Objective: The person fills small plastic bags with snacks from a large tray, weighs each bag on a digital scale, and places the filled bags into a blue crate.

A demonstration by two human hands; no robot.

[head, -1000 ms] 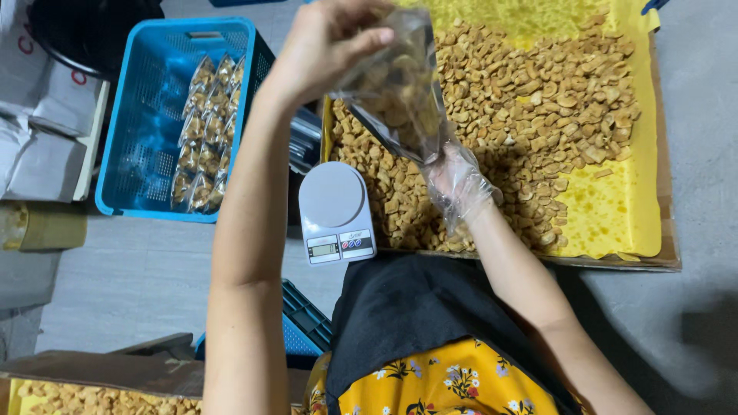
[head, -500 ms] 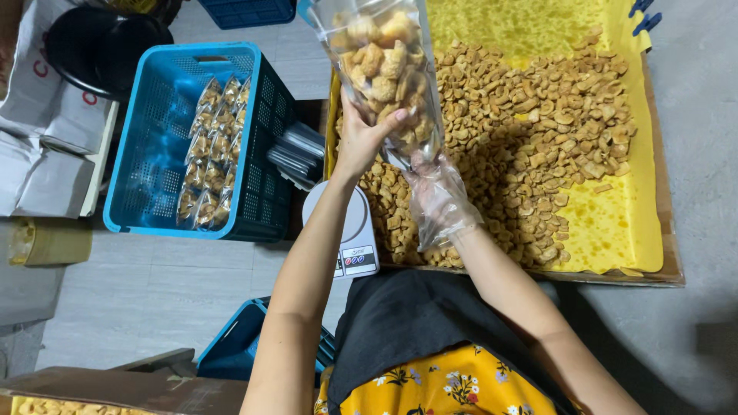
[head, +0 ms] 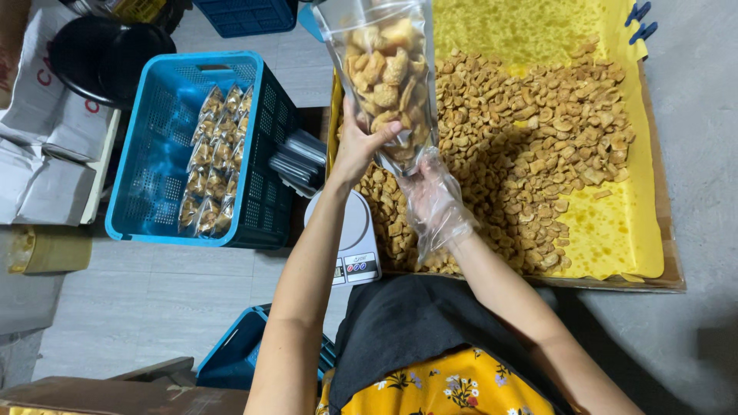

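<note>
Bagging looks underway: left hand (head: pixel 357 146) grips the clear snack bag (head: pixel 384 77), gloved right hand (head: pixel 434 204) cups its base, so weighing on the scale (head: pixel 350 238) seems next.

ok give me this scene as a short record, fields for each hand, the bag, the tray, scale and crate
left hand: bare, grips the bag's side
right hand: in a thin clear glove, under the bag's bottom
bag: clear plastic, holds fried snack pieces, held up above the tray
tray: yellow-lined, spread with loose snack pieces
scale: white, left of the tray
crate: blue, holds a row of filled bags
</note>
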